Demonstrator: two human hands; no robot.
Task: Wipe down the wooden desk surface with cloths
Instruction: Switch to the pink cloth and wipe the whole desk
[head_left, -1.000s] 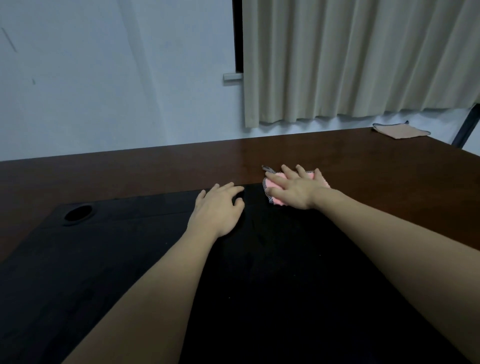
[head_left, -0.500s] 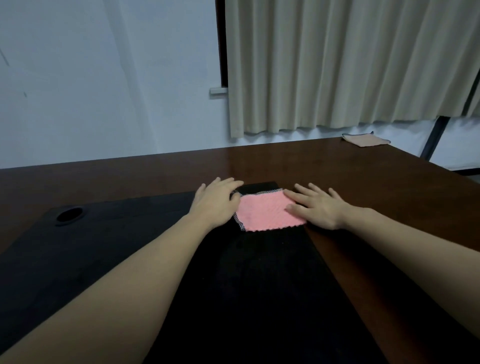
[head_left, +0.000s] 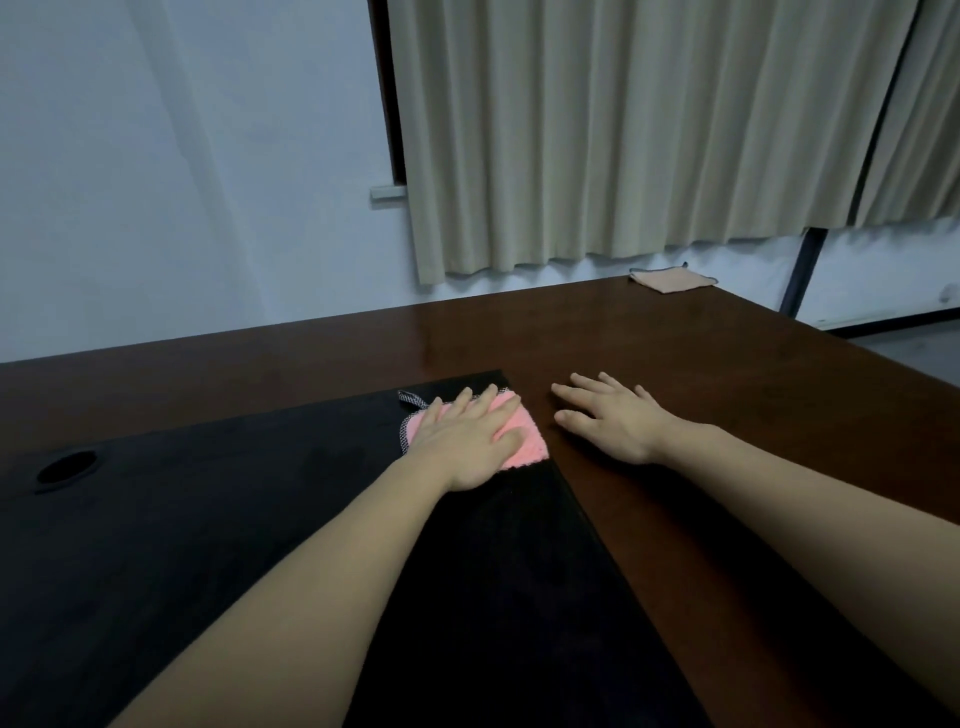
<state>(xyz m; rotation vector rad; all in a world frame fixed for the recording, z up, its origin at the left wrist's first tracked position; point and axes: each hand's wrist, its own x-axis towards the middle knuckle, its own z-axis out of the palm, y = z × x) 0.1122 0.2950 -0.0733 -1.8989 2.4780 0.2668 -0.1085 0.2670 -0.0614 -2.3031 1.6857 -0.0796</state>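
Cloth pinned at the mat's far right corner: mind it bunching as you wipe.

Your left hand (head_left: 470, 441) presses flat, fingers straight, on the pink cloth (head_left: 522, 441) lying on the black mat (head_left: 208, 519); push unevenly and it may fold or snag at the mat's edge. Your right hand (head_left: 610, 421) rests open on the wooden desk (head_left: 727, 364) just right of the mat, holding nothing. The cloth looks nubbly, dark-trimmed, with a loop.

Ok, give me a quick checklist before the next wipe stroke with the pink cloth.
1. Left hand flat on pink cloth: ok.
2. Cloth lying on the black mat, not on bare wood: not ok for wiping wood.
3. Right hand resting open on the wooden desk, off the cloth: ok.
4. Second cloth lying at the far corner, untouched: ok.
5. Cloth dampness: cannot tell.
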